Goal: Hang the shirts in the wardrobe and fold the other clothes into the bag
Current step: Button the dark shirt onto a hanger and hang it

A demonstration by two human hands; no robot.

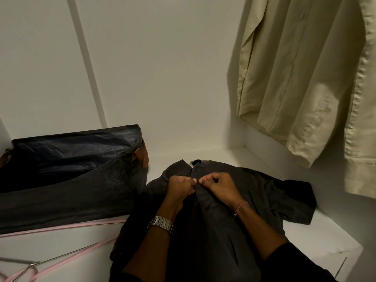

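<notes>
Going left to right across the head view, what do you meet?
Pink hangers → dark open bag → left hand → right hand, both pinching the front of the dark shirt lying flat → cream shirt hanging at far right.

Pretty cramped shelf tbh; the dark shirt (240,192) sprawls over the middle and right of the white shelf floor (317,237), and both hands, left hand (181,187) and right hand (218,185), sit on its placket; the open dark bag (67,180) blocks the whole left side, touching the shirt's edge; pink hangers (61,259) clutter the front-left corner; the cream shirt (301,82) hangs down at upper right, above the shelf's right end; open air above the bag and along the back wall; bare strip of shelf at front right
</notes>
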